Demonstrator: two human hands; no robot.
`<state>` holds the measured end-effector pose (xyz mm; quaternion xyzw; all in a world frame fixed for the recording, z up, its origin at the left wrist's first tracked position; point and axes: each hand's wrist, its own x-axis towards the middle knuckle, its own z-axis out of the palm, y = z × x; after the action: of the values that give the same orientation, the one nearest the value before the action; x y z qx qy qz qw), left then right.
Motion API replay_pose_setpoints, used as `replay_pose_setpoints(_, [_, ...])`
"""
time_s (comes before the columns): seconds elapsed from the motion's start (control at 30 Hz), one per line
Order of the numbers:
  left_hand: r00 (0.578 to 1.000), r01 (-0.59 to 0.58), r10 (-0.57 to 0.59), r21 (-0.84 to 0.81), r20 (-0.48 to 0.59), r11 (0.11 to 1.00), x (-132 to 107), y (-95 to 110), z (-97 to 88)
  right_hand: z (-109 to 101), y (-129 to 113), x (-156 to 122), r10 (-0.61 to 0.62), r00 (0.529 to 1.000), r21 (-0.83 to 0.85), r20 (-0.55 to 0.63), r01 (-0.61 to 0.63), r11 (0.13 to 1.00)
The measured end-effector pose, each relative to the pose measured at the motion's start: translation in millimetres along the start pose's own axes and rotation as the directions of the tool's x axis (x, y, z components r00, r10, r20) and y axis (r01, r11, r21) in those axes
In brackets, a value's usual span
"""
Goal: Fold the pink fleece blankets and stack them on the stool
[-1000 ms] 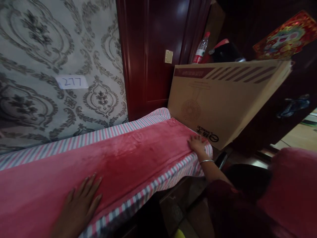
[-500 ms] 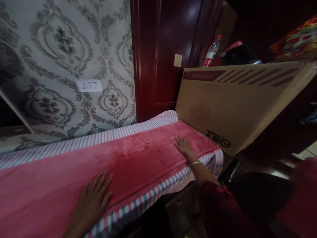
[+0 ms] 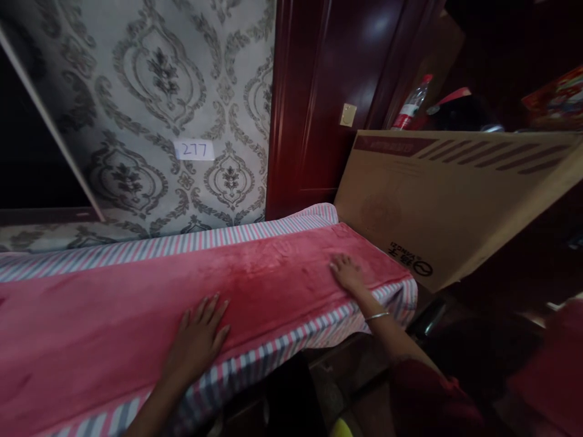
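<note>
Starting at far left, seeing a dark screen [image 3: 40, 158] before patterned wallpaper [image 3: 218, 91], then a small card [image 3: 195, 150] marked 277. Finding the red cloth [image 3: 264, 291] lying lengthwise on the striped cloth [image 3: 223, 237], running nearly to the left edge of view, with striped margins showing behind and in front.

Resting the left hand [image 3: 195, 337] palm down on the red cloth, near its front edge, fingers extended and slightly parted, thumb out sideways, gripping nothing. Judging the laying-out as well advanced: looking nearly flat along the whole visible length, without any large fold. Perhaps leaving only uneven, darker patches of pile around the middle, between the hands.

Passing a dark red door [image 3: 314, 121] behind. Laying the right hand [image 3: 347, 273] palm down towards the right end of the red cloth, fingers loosely parted, a little blurred, clasping nothing, wearing a bracelet [image 3: 377, 316] on the wrist. Noticing faint marks near that end too. Ending with a cardboard box [image 3: 437, 206] just beside the right end, and a bottle [image 3: 412, 106] beyond its top edge
</note>
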<state>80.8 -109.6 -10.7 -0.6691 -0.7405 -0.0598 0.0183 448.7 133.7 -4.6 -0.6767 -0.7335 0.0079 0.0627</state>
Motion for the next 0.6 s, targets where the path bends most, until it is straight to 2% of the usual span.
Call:
replay_pose_setpoints(0.07, [1.0,0.0,0.0,-0.013,0.008,1.0,-1.4,2.1,-2.1,5.4,-35.6,-18.4,-0.2,0.98,0.029,-0.016,0.2,0.979])
replay_pose_setpoints(0.13, [1.0,0.005,-0.004,-0.017,0.014,1.0,-3.3,3.9,-3.4,13.3,-66.4,-40.1,-0.378,0.926,0.059,-0.006,0.377,0.924])
replay_pose_setpoints(0.17, [1.0,0.007,-0.007,-0.017,0.013,1.0,-4.3,4.8,-3.8,17.4,-77.7,-50.5,-0.43,0.903,0.064,0.009,0.429,0.901])
replay_pose_setpoints(0.23, [1.0,0.006,-0.006,-0.02,0.012,1.0,-6.5,6.5,-4.4,24.6,-90.3,-67.0,-0.463,0.886,0.053,0.027,0.461,0.886])
replay_pose_setpoints(0.33, [1.0,-0.004,0.004,-0.035,0.006,0.999,-9.4,8.8,-4.7,32.4,-90.4,-75.7,-0.444,0.896,0.015,0.011,0.443,0.896])
replay_pose_setpoints(0.47, [1.0,0.005,-0.004,-0.068,0.011,0.998,-13.7,10.2,-4.2,40.1,-83.4,-70.1,-0.459,0.888,-0.031,-0.016,0.459,0.888])
replay_pose_setpoints(0.6, [0.999,0.038,-0.037,-0.056,0.02,0.998,-27.4,0.4,-4.7,46.6,-81.0,-67.8,-0.482,0.875,-0.057,-0.04,0.48,0.876])
